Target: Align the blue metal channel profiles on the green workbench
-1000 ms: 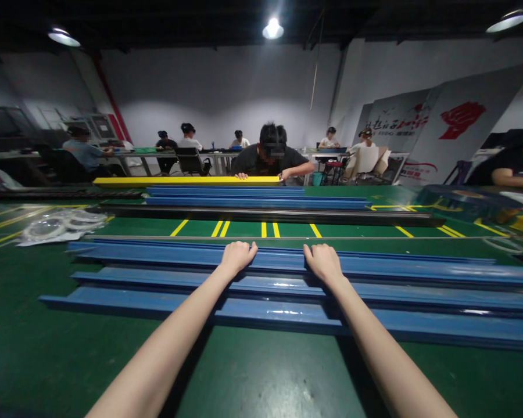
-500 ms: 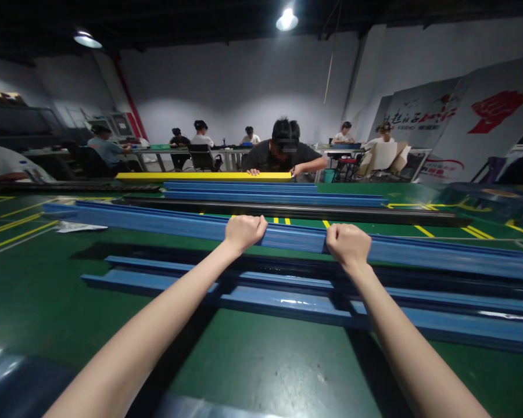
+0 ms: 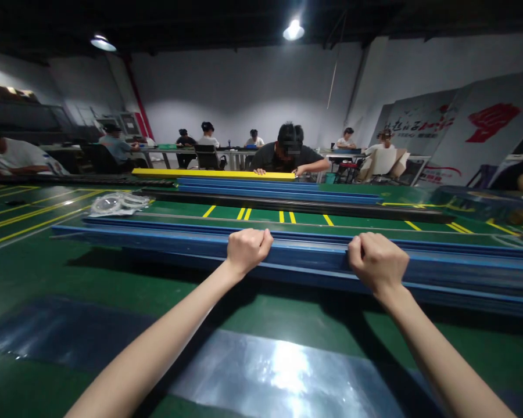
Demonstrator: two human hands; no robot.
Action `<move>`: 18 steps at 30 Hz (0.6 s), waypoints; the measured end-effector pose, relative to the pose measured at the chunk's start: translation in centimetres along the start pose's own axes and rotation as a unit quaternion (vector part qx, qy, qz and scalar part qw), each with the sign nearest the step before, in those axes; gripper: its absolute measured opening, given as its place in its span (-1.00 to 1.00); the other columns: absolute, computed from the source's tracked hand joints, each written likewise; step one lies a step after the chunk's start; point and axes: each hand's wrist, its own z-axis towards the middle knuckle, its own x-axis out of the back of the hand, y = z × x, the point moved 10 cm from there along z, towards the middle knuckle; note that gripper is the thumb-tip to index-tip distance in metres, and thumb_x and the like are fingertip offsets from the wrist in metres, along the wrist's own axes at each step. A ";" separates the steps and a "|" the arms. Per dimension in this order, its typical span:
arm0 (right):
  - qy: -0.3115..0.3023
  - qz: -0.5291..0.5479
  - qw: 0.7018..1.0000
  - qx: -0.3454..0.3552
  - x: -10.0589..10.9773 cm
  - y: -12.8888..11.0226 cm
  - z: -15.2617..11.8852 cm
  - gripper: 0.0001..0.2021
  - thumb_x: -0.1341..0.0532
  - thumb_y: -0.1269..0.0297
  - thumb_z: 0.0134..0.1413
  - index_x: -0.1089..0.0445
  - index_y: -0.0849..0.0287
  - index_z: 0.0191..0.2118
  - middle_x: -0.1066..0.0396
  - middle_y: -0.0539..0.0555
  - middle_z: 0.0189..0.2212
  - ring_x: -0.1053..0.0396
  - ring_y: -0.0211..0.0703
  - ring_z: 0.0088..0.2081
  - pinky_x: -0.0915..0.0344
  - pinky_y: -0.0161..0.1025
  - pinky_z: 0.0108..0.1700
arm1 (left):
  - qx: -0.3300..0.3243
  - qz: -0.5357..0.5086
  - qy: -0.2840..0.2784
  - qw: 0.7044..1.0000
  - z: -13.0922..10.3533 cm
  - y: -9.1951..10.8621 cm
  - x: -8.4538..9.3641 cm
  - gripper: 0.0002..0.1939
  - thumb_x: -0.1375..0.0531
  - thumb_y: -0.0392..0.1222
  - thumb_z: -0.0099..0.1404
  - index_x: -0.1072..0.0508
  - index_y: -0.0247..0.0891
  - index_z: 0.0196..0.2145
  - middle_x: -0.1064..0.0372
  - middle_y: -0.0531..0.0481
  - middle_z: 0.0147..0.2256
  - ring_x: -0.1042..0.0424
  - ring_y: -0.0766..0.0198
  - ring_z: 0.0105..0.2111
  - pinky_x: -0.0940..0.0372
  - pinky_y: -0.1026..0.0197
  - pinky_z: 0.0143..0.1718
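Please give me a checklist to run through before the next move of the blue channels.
1. Left hand closed on the blue channels: ok.
2. Right hand closed on them too, apart from the left: ok.
3. Right end free of obstacles: cannot tell, it runs out of the picture.
4. Strip between them and the long black rail visible: ok, green tabletop with yellow lines shows there.
5. Near side of the tabletop bare: not ok, a shiny plastic sheet lies there.
6. Co-worker's hands off the blue channels: ok, they are at the yellow bar.
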 end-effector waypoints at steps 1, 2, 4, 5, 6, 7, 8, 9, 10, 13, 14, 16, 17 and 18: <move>0.004 0.003 1.000 0.005 0.7 -0.2 -0.7 -0.70 -0.02 0.37 0.01 -0.09 0.18 -0.70 -0.16 0.00 -0.73 -0.08 -0.31 -0.60 0.13 -0.30 -0.54 | -0.003 -0.003 0.008 1.000 -0.6 0.5 0.7 -0.54 0.01 -0.28 0.22 -0.24 -0.30 -0.81 -0.20 0.04 -0.79 -0.17 0.43 -0.75 0.12 0.29 -0.64; 0.007 0.006 1.000 0.010 1.2 -0.4 -1.4 -0.69 -0.02 0.37 0.02 -0.08 0.18 -0.70 -0.15 -0.01 -0.73 -0.07 -0.31 -0.60 0.12 -0.30 -0.53 | -0.005 -0.006 0.015 1.000 -1.1 0.8 1.3 -0.54 0.00 -0.29 0.22 -0.22 -0.30 -0.82 -0.19 0.05 -0.80 -0.16 0.43 -0.75 0.12 0.28 -0.64; 0.007 0.014 1.000 0.019 2.1 -1.0 -2.7 -0.69 -0.02 0.38 0.02 -0.07 0.17 -0.70 -0.13 -0.01 -0.74 -0.07 -0.31 -0.60 0.11 -0.30 -0.53 | -0.007 -0.012 0.023 1.000 -2.2 1.3 2.2 -0.54 0.00 -0.31 0.21 -0.19 -0.30 -0.82 -0.17 0.05 -0.80 -0.14 0.44 -0.75 0.12 0.28 -0.63; 0.006 0.018 1.000 0.024 2.4 -1.3 -3.3 -0.69 -0.03 0.38 0.02 -0.07 0.17 -0.70 -0.13 -0.01 -0.74 -0.07 -0.31 -0.60 0.10 -0.30 -0.52 | -0.007 -0.015 0.025 1.000 -2.7 1.5 2.5 -0.54 0.00 -0.32 0.21 -0.18 -0.30 -0.83 -0.16 0.06 -0.81 -0.14 0.44 -0.75 0.11 0.28 -0.63; 0.003 0.022 0.999 0.025 2.6 -1.6 -3.9 -0.69 -0.03 0.39 0.02 -0.08 0.17 -0.70 -0.14 -0.02 -0.73 -0.07 -0.31 -0.60 0.09 -0.30 -0.51 | -0.008 -0.019 0.026 0.999 -3.2 1.6 2.7 -0.55 -0.01 -0.33 0.20 -0.17 -0.30 -0.83 -0.16 0.06 -0.81 -0.13 0.44 -0.75 0.12 0.27 -0.63; 0.001 0.026 0.999 0.025 2.8 -1.9 -4.4 -0.69 -0.03 0.39 0.03 -0.08 0.17 -0.70 -0.14 -0.02 -0.73 -0.07 -0.31 -0.60 0.09 -0.30 -0.51 | -0.009 -0.022 0.026 0.999 -3.6 1.6 2.8 -0.55 -0.01 -0.33 0.20 -0.16 -0.30 -0.83 -0.15 0.06 -0.81 -0.13 0.44 -0.76 0.12 0.27 -0.63; -0.004 0.031 0.999 0.024 2.8 -2.1 -5.0 -0.69 -0.03 0.39 0.03 -0.09 0.17 -0.69 -0.15 -0.02 -0.73 -0.08 -0.31 -0.60 0.07 -0.31 -0.50 | -0.011 -0.024 0.026 0.999 -4.1 1.7 2.9 -0.55 -0.01 -0.34 0.19 -0.16 -0.30 -0.83 -0.15 0.06 -0.81 -0.13 0.44 -0.76 0.12 0.27 -0.63; -0.008 0.035 0.999 0.021 2.8 -2.3 -5.5 -0.69 -0.03 0.39 0.04 -0.09 0.17 -0.69 -0.16 -0.02 -0.72 -0.08 -0.31 -0.59 0.07 -0.31 -0.50 | -0.014 -0.026 0.025 0.999 -4.5 1.7 2.9 -0.56 -0.02 -0.34 0.19 -0.16 -0.30 -0.83 -0.15 0.06 -0.81 -0.14 0.44 -0.75 0.12 0.27 -0.63; -0.011 0.038 0.999 0.020 2.7 -2.6 -5.9 -0.69 -0.03 0.39 0.04 -0.10 0.17 -0.69 -0.16 -0.02 -0.72 -0.09 -0.31 -0.59 0.07 -0.31 -0.49 | -0.015 -0.027 0.025 0.999 -4.9 1.8 3.0 -0.56 -0.02 -0.35 0.19 -0.16 -0.30 -0.83 -0.15 0.06 -0.81 -0.14 0.44 -0.75 0.11 0.27 -0.63; -0.016 0.042 0.999 0.011 2.6 -3.1 -7.1 -0.68 -0.02 0.38 0.06 -0.10 0.17 -0.69 -0.17 -0.01 -0.72 -0.09 -0.30 -0.59 0.07 -0.30 -0.49 | -0.020 -0.024 0.020 0.999 -6.0 1.8 3.1 -0.56 -0.02 -0.35 0.18 -0.16 -0.29 -0.82 -0.16 0.05 -0.80 -0.15 0.43 -0.75 0.11 0.27 -0.63; -0.017 0.043 0.999 0.011 2.6 -3.2 -7.4 -0.67 -0.02 0.38 0.06 -0.10 0.16 -0.69 -0.16 -0.01 -0.73 -0.09 -0.30 -0.59 0.06 -0.30 -0.48 | -0.022 -0.023 0.017 0.999 -6.3 1.9 3.1 -0.56 -0.02 -0.35 0.19 -0.16 -0.29 -0.82 -0.16 0.05 -0.81 -0.15 0.43 -0.75 0.11 0.27 -0.63; -0.018 0.046 0.999 0.018 2.6 -3.7 -7.8 -0.66 -0.01 0.37 0.08 -0.10 0.16 -0.70 -0.16 -0.01 -0.73 -0.08 -0.29 -0.60 0.06 -0.30 -0.47 | -0.026 -0.019 0.012 0.999 -6.9 1.9 3.3 -0.56 -0.02 -0.34 0.19 -0.16 -0.29 -0.83 -0.15 0.06 -0.81 -0.14 0.43 -0.75 0.11 0.26 -0.63; -0.018 0.047 0.998 0.026 2.6 -4.0 -8.0 -0.66 0.00 0.37 0.09 -0.11 0.16 -0.69 -0.16 -0.01 -0.73 -0.08 -0.29 -0.60 0.06 -0.29 -0.47 | -0.026 -0.017 0.011 0.999 -7.2 1.9 3.3 -0.55 -0.01 -0.34 0.20 -0.16 -0.29 -0.83 -0.15 0.06 -0.81 -0.14 0.43 -0.76 0.12 0.26 -0.63; -0.018 0.050 0.998 0.034 2.7 -4.3 -8.2 -0.65 0.01 0.37 0.10 -0.11 0.16 -0.69 -0.16 0.00 -0.73 -0.08 -0.28 -0.59 0.05 -0.29 -0.46 | -0.026 -0.015 0.010 1.000 -7.5 1.8 3.4 -0.55 -0.01 -0.33 0.20 -0.16 -0.29 -0.83 -0.15 0.06 -0.81 -0.14 0.43 -0.76 0.12 0.26 -0.63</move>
